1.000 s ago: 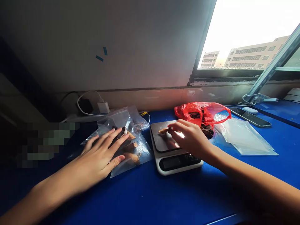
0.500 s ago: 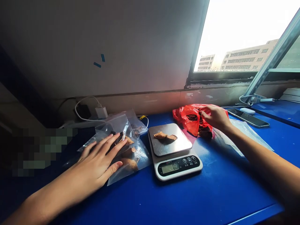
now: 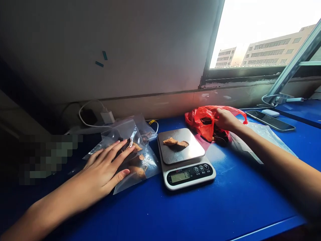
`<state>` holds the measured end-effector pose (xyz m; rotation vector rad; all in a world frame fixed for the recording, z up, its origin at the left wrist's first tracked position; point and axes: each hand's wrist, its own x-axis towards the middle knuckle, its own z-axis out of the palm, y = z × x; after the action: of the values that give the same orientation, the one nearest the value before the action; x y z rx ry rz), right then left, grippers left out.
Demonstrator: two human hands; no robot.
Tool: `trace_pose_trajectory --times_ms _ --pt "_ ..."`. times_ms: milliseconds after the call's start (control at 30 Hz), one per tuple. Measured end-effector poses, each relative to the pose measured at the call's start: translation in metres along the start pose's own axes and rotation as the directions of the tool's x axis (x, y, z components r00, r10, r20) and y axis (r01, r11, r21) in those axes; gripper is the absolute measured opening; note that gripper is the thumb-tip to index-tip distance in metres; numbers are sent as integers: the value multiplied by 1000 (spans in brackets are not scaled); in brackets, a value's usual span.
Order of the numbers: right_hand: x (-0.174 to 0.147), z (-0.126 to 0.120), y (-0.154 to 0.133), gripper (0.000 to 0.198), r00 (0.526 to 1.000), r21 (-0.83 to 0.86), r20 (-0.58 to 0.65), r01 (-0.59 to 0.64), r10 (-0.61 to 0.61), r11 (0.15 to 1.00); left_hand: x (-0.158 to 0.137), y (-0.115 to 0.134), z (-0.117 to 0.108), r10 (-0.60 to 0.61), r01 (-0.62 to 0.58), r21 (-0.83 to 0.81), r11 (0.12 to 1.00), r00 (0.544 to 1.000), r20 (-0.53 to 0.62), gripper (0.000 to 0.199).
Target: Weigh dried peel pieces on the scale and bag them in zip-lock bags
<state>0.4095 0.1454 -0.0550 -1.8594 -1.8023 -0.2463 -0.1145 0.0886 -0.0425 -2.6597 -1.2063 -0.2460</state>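
Note:
My left hand (image 3: 109, 165) lies with fingers spread on clear zip bags (image 3: 147, 160) holding tan-brown dried pieces (image 3: 137, 171). Right of these bags stands a white kitchen scale (image 3: 188, 160), with two rough brown dried pieces (image 3: 175, 142) on its steel plate. Its small display (image 3: 180, 176) is lit, but the digits are blurred. Behind the scale, to the right, my right hand (image 3: 225, 119) reaches into a crumpled red plastic bag (image 3: 204, 125). Its fingers are bent together and partly hidden by the bag; what they grip does not show. Dark brown pieces (image 3: 219, 135) show at the bag's mouth.
Flat clear plastic bags (image 3: 278, 137) lie under and beyond my right forearm. A phone (image 3: 271, 120) and a white rounded case (image 3: 271, 113) rest farther right on the blue table (image 3: 190, 214). A white charger (image 3: 107, 116) with a cable stands by the wall at back left.
My right hand has sunk a little deeper into the red bag, and a red handle loop now stretches over the wrist. My left hand stays on the bags. The view has shifted slightly.

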Motion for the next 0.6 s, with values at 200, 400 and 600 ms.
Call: trace_pose_trajectory --times_ms 200,400,600 --pt "0 -11 4 24 1000 -32 -28 -4 4 999 -1 -1 5 22 -23 -11 1000 998 -66 59" --pt "31 -12 10 24 993 -105 -64 -101 95 989 0 -4 13 41 -45 -33 998 991 -124 57" --pt "45 -3 15 28 997 -50 63 -48 51 998 0 -2 7 -14 10 -45 999 997 -82 58"
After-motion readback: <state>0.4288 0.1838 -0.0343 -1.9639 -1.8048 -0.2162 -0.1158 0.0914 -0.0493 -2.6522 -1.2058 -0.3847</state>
